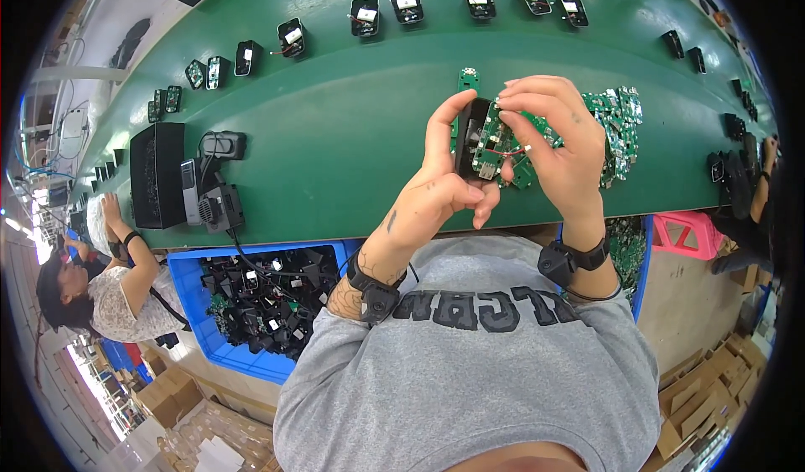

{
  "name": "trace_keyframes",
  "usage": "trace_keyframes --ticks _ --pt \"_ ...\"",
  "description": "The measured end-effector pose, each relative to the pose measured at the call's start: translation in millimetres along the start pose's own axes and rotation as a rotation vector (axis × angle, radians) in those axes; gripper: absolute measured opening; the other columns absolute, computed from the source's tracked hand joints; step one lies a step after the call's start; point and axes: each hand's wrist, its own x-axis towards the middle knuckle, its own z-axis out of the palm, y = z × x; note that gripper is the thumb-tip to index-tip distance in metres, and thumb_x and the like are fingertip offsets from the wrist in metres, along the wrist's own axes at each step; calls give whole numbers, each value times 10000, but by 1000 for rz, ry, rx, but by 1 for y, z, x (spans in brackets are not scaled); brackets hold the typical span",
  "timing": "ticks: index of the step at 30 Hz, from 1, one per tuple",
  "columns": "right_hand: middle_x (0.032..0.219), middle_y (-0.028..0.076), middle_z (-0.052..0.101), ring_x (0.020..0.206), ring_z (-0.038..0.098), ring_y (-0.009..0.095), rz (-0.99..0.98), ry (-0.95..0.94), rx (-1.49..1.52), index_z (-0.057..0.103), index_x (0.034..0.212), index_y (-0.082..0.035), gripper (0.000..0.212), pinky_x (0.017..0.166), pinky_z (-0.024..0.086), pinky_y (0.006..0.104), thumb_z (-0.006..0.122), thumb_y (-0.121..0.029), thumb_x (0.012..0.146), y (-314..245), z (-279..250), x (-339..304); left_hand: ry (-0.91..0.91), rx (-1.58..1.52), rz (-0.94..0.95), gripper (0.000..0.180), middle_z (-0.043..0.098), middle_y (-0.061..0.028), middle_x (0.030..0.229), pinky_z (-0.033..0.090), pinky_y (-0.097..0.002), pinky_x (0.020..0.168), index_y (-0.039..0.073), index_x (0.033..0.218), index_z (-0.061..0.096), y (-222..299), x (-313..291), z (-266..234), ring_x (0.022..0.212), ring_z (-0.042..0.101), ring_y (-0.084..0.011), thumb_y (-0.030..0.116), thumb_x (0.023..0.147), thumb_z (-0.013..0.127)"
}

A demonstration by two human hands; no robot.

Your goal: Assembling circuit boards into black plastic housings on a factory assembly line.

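My left hand (432, 189) is wrapped around a black plastic housing (470, 137), held tilted on edge above the table. Against the housing's open side sits a green circuit board (489, 149) with a silver port and red wires. The fingers of my right hand (560, 124) pinch the board's upper edge, with the thumb curled below. How far the board is seated in the housing I cannot tell. Loose green circuit boards (622, 132) are heaped beside my right hand, and another board (469, 78) lies just beyond my left fingers.
Along the far side of the green table (335, 137) stand several black housings (365, 17) with boards inside. A black bin (158, 174) and dark devices (220, 208) lie left. Blue crates (243, 359) of parts stand at the near edge. A pink stool (689, 235) is right; co-workers sit on both sides.
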Motion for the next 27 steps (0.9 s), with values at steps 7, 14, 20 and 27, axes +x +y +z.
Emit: trace_keyframes --ticks 7,14,20,27 --pt "908 93 696 894 659 270 -241 95 -148 678 892 -1 214 764 531 350 720 81 699 -3 -3 3 -17 -32 43 983 497 -244 1064 459 -307 508 218 1505 36 0 2 5 573 514 -203 66 657 510" --pt "897 84 697 876 662 274 -257 125 -155 688 909 -10 247 760 533 347 732 76 682 -4 2 3 -16 2 38 994 491 -222 1045 467 -303 522 201 1502 3 1 4 11 583 514 -193 73 666 526" --pt "933 49 678 850 651 255 -309 169 -217 707 886 -66 255 741 510 336 753 15 649 0 7 1 30 93 63 849 506 -175 1002 473 -308 527 197 1497 2 -5 3 14 608 522 -175 44 823 495" --pt "984 40 650 765 615 114 572 59 566 623 1196 -63 380 565 476 216 708 -72 825 -16 14 -10 66 71 57 742 532 -168 1010 494 -279 517 218 1494 18 -7 3 15 615 555 -167 35 912 440"
